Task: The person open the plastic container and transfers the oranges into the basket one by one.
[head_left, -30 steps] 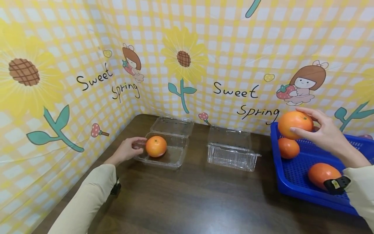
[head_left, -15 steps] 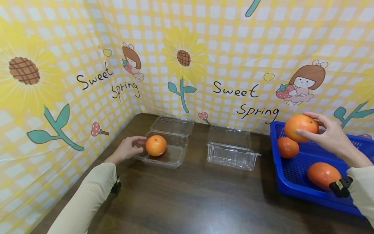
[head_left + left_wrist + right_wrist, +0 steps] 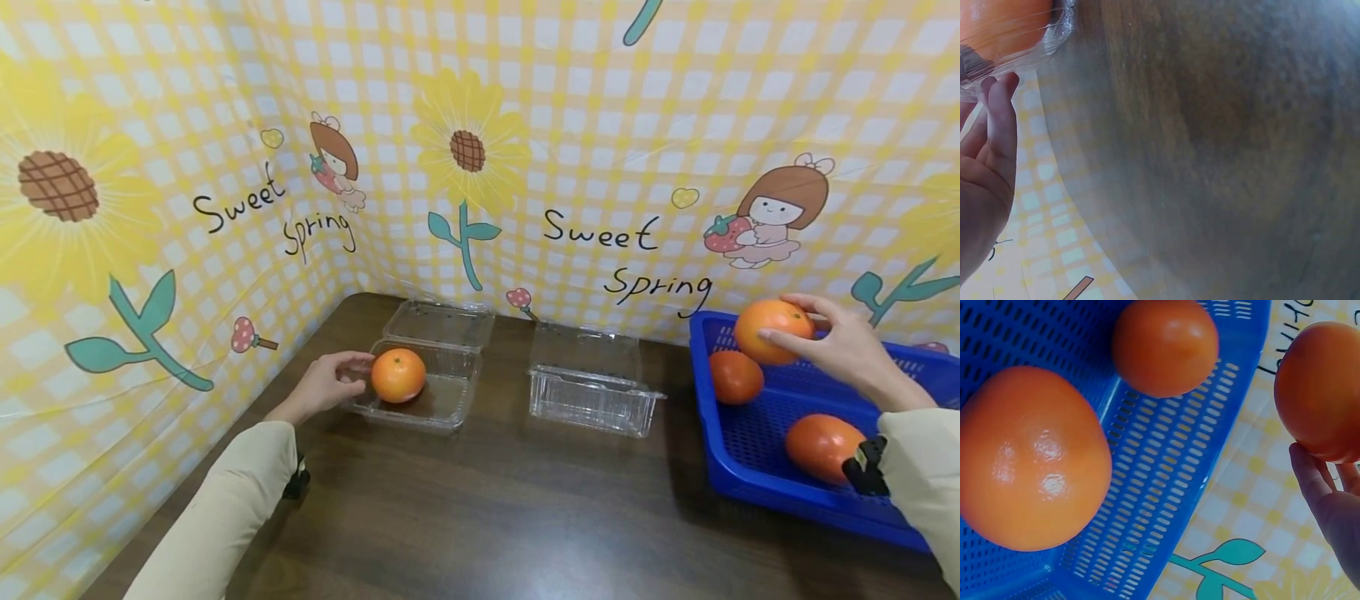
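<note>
In the head view my right hand [image 3: 851,348] grips an orange [image 3: 774,332] between thumb and fingers, above the far left part of a blue basket [image 3: 716,467]. Two more orange fruits lie in that basket: a smaller fruit [image 3: 737,377] by the left wall and a larger fruit [image 3: 825,448] nearer the front. At the left, my left hand [image 3: 322,385] rests by the edge of an opened clear plastic box [image 3: 448,410], its fingers loosely bent. Inside that box sits another orange [image 3: 398,375]. The left wrist view shows fingertips [image 3: 1005,84] at the box's wall.
A second clear plastic box [image 3: 588,402], its lid raised behind it, stands between the first box and the basket. Everything stands on a dark wooden table [image 3: 480,508]. A yellow checked cloth [image 3: 600,125] hangs behind and along the left side.
My right hand has moved a little to the right and down over the basket, still holding the orange. My left hand and the orange in the box have stayed in place.
</note>
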A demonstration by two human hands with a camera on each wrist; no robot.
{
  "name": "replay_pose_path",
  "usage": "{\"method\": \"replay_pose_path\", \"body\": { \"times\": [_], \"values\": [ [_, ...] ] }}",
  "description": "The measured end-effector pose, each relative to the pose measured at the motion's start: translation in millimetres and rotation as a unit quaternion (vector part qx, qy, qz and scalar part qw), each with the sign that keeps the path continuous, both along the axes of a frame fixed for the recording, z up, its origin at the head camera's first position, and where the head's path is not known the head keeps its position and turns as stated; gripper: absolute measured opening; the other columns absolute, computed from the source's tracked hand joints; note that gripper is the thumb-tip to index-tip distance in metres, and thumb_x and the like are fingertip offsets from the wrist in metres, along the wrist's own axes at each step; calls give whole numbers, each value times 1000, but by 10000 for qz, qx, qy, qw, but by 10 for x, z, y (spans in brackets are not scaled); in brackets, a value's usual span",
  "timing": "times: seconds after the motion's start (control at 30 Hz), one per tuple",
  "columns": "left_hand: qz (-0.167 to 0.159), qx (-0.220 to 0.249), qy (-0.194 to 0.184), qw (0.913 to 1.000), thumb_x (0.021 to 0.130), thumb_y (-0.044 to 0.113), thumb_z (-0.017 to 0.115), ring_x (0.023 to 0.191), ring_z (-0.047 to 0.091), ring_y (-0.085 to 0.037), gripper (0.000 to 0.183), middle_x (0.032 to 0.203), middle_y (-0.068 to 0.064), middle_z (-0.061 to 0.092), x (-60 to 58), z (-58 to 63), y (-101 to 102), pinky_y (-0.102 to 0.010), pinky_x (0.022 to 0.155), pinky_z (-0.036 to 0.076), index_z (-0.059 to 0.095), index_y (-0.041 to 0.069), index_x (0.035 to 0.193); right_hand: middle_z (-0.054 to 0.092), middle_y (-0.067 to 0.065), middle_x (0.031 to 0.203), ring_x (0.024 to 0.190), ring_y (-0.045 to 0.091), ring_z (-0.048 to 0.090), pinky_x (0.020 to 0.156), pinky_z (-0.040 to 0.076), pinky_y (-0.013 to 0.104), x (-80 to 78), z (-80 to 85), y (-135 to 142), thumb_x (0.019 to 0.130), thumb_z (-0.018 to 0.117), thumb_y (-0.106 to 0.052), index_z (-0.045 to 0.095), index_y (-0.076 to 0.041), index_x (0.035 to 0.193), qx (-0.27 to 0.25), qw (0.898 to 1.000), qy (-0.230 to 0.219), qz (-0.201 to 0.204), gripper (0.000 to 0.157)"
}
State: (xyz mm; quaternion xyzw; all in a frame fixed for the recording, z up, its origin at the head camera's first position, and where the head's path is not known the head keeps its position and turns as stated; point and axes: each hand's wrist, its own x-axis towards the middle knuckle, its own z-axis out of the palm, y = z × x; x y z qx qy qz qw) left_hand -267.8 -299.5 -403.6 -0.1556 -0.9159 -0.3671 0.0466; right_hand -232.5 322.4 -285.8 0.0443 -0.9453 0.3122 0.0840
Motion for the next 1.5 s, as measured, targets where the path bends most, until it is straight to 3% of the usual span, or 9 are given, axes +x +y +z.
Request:
{"method": "replay_pose_path", "body": {
  "times": [0.4,0.6,0.83,0.93,1.0,1.1,1.27,1.37,1.5],
  "values": [
    [-24,16,-175,9998,76,-1,60,61,51,-17,41,101,-18,63,-9,3,30,-26,50,41,55,0,116,40,38,116,98,46,42,54,38,20,-67,-103,184,85,56,-35,30,9,132,-72,9998,-151,-76,69],
    [-33,25,-192,9998,76,0,61,63,53,-17,41,101,-19,62,-10,-2,34,-26,52,42,55,-1,116,31,37,121,99,50,39,57,40,29,-133,-198,311,85,55,-38,28,13,131,-105,9990,-86,-425,73],
    [-49,1,-130,9999,76,0,61,67,55,-18,40,101,-19,62,-9,21,37,-26,54,43,55,-1,116,39,25,123,102,40,40,58,40,49,-1103,-1329,1649,72,57,-60,25,-16,141,174,9949,148,-986,88],
    [-61,1,-85,9999,76,-1,61,68,56,-18,40,100,-19,63,-8,25,37,-26,55,43,55,-2,115,38,27,124,104,45,35,62,38,51,-1217,-1479,1816,71,56,-62,25,-16,141,214,9946,54,-1011,89],
    [-41,5,-72,10000,75,-1,61,69,56,-17,40,100,-19,63,-10,26,38,-26,56,43,55,-2,115,38,27,123,102,44,36,58,39,47,-1140,-1405,1736,71,55,-63,25,-14,140,248,9943,-98,-1032,89],
    [-23,5,-101,9999,76,0,61,68,56,-17,40,100,-19,63,-13,26,40,-26,55,43,55,-2,115,36,29,123,99,41,39,55,41,46,-864,-1106,1386,73,54,-61,27,-11,140,283,9933,-461,-1019,87],
    [11,-5,-202,9998,76,1,60,65,54,-17,41,101,-18,62,-15,20,25,-27,52,43,54,0,116,30,37,119,97,45,39,65,43,44,-317,-496,702,83,53,-48,25,8,134,222,9934,-1109,-211,81],
    [37,-3,-256,9997,76,0,60,64,54,-17,42,102,-18,62,-8,22,18,-27,51,42,54,0,117,29,40,117,99,48,38,69,44,44,-140,-317,480,86,52,-42,24,15,130,271,9914,-1273,90,77],
    [30,-2,-284,9996,76,0,60,65,54,-18,42,102,-19,62,5,39,23,-27,51,43,54,-1,117,26,42,119,102,51,34,76,40,54,-74,-269,405,87,52,-39,23,16,128,266,9902,-1363,151,75]
  ]
}}
